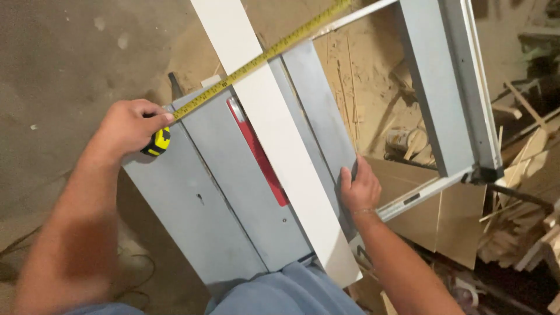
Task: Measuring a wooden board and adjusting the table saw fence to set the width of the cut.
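Observation:
My left hand [129, 125] grips a yellow and black tape measure [157, 142] at the left edge of a grey table saw top [198, 198]. Its yellow blade [262, 56] runs up and to the right across a long white board [274, 134]. The board lies lengthwise on the saw top, beside a red insert plate [259, 154]. My right hand [360, 188] rests flat on the grey surface at the board's right edge, fingers touching it.
The saw's extension frame [449, 87] reaches out to the right over open space. Wood scraps and offcuts [519, 227] pile at the right, with brown cardboard [443, 216] below the frame. A bare concrete floor [58, 70] lies to the left.

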